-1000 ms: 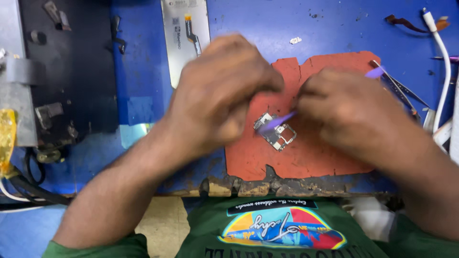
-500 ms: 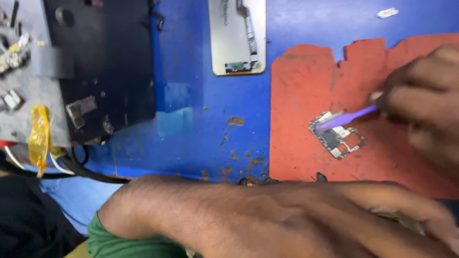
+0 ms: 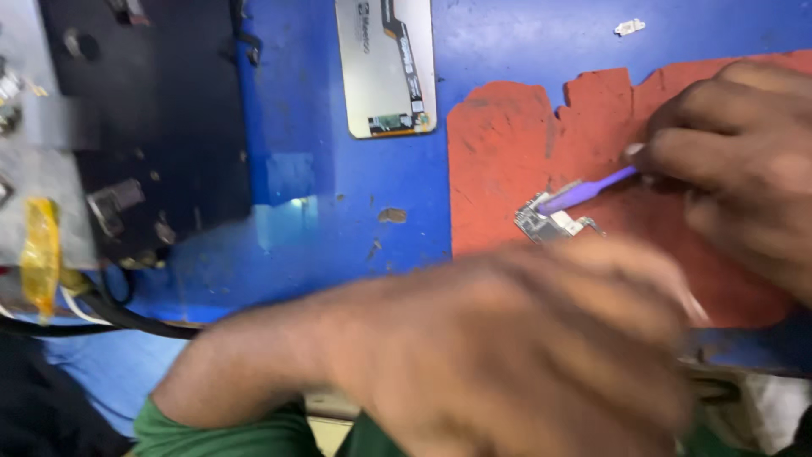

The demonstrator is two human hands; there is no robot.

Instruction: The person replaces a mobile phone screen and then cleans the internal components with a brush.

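1. A flat phone screen panel (image 3: 386,68) lies face down at 12 o'clock on the blue table (image 3: 338,211).
2. A black box (image 3: 152,127) sits at 10 o'clock.
3. Yellow tape (image 3: 41,254) shows at 9 o'clock.
4. A tiny white bit (image 3: 629,27) lies at 1 o'clock.

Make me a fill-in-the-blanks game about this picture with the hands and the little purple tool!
The right hand holds a thin ____ tool.
The tool's tip touches a small circuit board lying on the ____ mat.
The workbench around the mat is ____.
The blurred left hand is ____ the camera than the board.

Missing words: purple; red; blue; nearer
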